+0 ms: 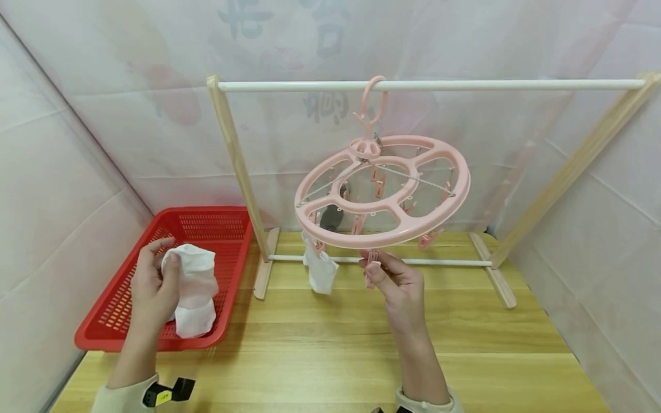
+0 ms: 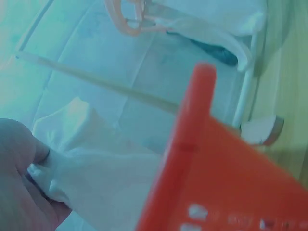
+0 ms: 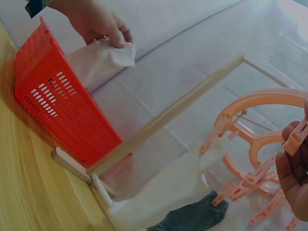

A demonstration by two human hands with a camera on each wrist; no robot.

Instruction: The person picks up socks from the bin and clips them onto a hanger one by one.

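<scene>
My left hand (image 1: 155, 287) pinches a white sock (image 1: 193, 278) between thumb and fingers, over the red basket. The sock hangs down from the grip, seen close up in the left wrist view. With thumb and fingers, my right hand (image 1: 405, 289) grips a pink clothespin (image 1: 372, 275) below the front rim of the round pink drying hanger (image 1: 361, 239). In the right wrist view that clothespin (image 3: 295, 139) sits at the fingertips. Another white sock (image 1: 321, 272) and a dark grey sock (image 1: 331, 218) hang from the hanger's left side.
The hanger hooks over the white top bar (image 1: 289, 86) of a wooden-legged rack. Several other pink clothespins (image 1: 427, 238) dangle around the ring. A perforated red basket (image 1: 237, 287) stands left on the wooden table (image 1: 330, 355). Pale curtains (image 1: 155, 132) enclose the back and sides.
</scene>
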